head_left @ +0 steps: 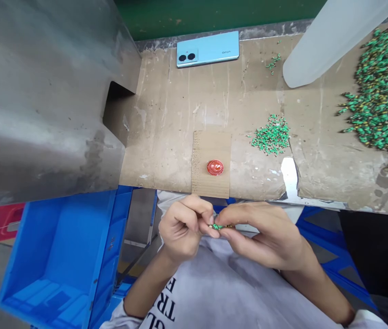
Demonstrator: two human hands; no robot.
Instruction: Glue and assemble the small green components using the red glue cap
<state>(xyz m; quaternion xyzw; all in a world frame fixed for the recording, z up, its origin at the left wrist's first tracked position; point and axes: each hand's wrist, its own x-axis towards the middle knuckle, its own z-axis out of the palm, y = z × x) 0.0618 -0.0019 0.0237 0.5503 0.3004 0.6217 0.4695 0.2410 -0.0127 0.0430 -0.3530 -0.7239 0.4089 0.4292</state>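
Observation:
In front of my body, just below the table edge, my two hands meet at the fingertips. Between them shows a small green piece (217, 226) with a pale tip on the left and a yellow-brown end on the right. My left hand (184, 227) is closed, thumb and forefinger pinched at the pale tip. Thumb and forefinger of my right hand (267, 234) pinch the other end; fingers partly hide the piece. Beyond the hands, a small round dish of glossy red stuff (215, 167) sits on a cardboard strip (211, 144).
A heap of tiny green pieces (271, 136) lies right of the dish. Larger green, yellow and dark pieces (382, 100) are piled far right. A light-blue phone (211, 49), a whitish tube (331, 41), a metal housing (50, 100) and a blue crate (60, 242) surround the workspace.

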